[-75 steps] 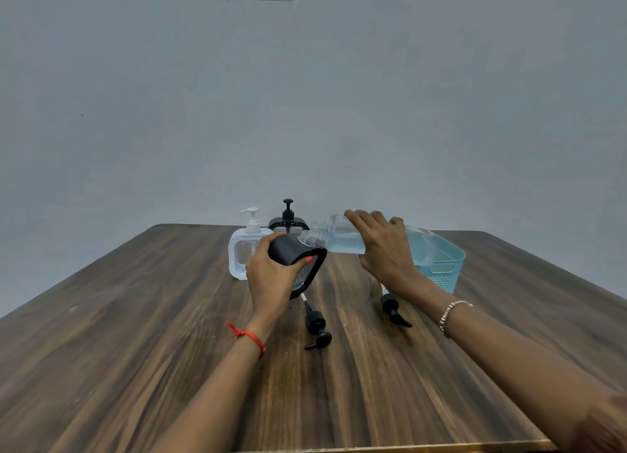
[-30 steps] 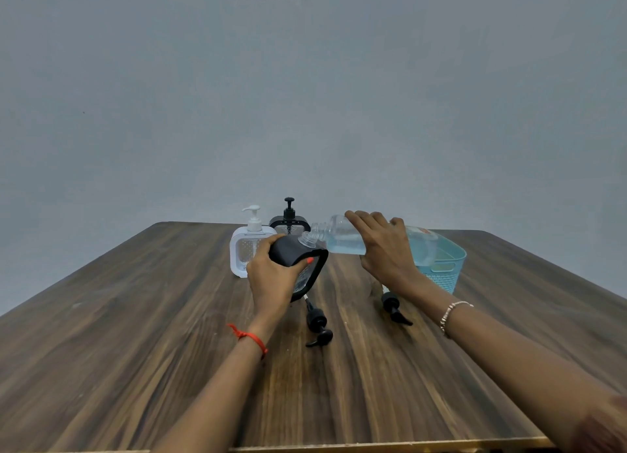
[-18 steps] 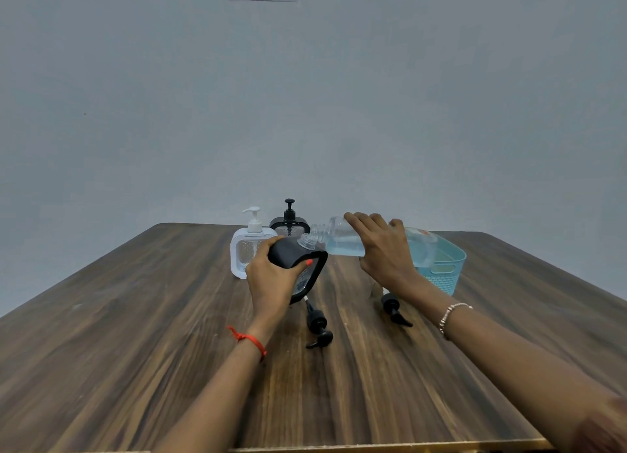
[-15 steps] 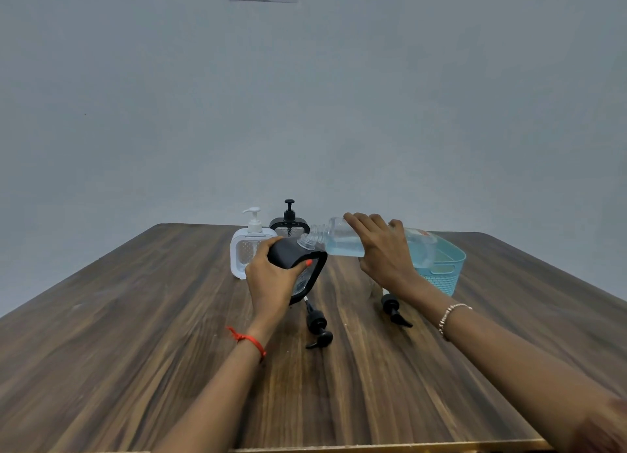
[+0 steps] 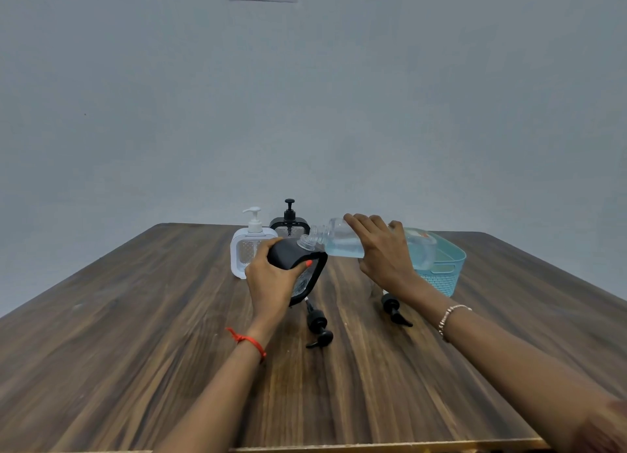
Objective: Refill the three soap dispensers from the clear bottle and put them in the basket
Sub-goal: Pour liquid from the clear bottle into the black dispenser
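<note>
I am counting three soap dispensers: one white-framed square dispenser [image 5: 249, 254] and two black-framed square dispensers [image 5: 289, 227] [image 5: 298, 266]. I am seeing one clear plastic bottle of pale blue liquid [image 5: 346, 244], one turquoise woven plastic basket [image 5: 441, 271], and two loose black pump heads [image 5: 319, 327] [image 5: 393, 310].

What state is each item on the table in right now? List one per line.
Clear bottle: uncapped, tipped sideways, held by right hand.
Black dispenser: pump off, tilted, held by left hand.
White dispenser: upright, pump on.
Rear black dispenser: upright, pump on.
Two loose pumps: lying flat.
Basket: no dispensers inside.
</note>
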Demonstrator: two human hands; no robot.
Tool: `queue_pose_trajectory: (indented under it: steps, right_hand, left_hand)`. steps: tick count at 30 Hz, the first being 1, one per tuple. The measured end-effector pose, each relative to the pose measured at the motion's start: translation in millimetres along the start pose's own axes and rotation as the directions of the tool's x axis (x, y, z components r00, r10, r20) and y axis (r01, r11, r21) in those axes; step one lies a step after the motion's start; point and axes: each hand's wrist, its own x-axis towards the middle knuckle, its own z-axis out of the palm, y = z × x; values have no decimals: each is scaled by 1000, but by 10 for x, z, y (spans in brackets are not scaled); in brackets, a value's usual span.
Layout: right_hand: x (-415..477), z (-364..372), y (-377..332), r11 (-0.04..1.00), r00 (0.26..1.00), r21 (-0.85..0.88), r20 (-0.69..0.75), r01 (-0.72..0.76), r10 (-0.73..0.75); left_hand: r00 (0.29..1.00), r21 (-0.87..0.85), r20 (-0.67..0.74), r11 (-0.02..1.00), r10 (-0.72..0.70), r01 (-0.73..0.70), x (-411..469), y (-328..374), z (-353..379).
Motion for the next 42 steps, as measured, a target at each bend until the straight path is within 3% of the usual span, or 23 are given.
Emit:
queue_pose_trajectory:
  steps: [14, 19, 22, 25, 29, 31, 38, 42]
  right_hand:
    - [8, 38, -16, 999, 999, 45, -22, -22, 23]
    - [42, 54, -54, 956, 987, 246, 25, -157, 156]
    - [63, 60, -47, 829, 947, 460, 124, -319, 296]
    - [89, 88, -8, 625, 880, 627, 245, -465, 408]
    - [39, 218, 92, 279, 730, 719, 447, -637, 517]
    - [-17, 290, 130, 167, 694, 732, 511, -661, 507]
    - [-50, 507, 265, -42, 643, 718, 647, -695, 411]
    - [-34, 496, 378, -57, 645, 680, 717, -731, 265]
  left_hand:
    - [999, -8, -13, 1000, -29, 29, 36, -64, -2]
    - [998, -30, -11, 998, -59, 59, 63, -82, -18]
    - [997, -50, 0, 996, -77, 77, 80, -107, -42]
    - [996, -86, 6, 992, -94, 94, 104, -140, -68]
    - [987, -157, 29, 975, -156, 159, 165, -203, -108]
    - [980, -205, 57, 958, -193, 201, 200, -235, -125]
    - [927, -422, 211, 827, -309, 371, 252, -285, -227]
    - [908, -481, 290, 775, -302, 411, 264, -279, -296]
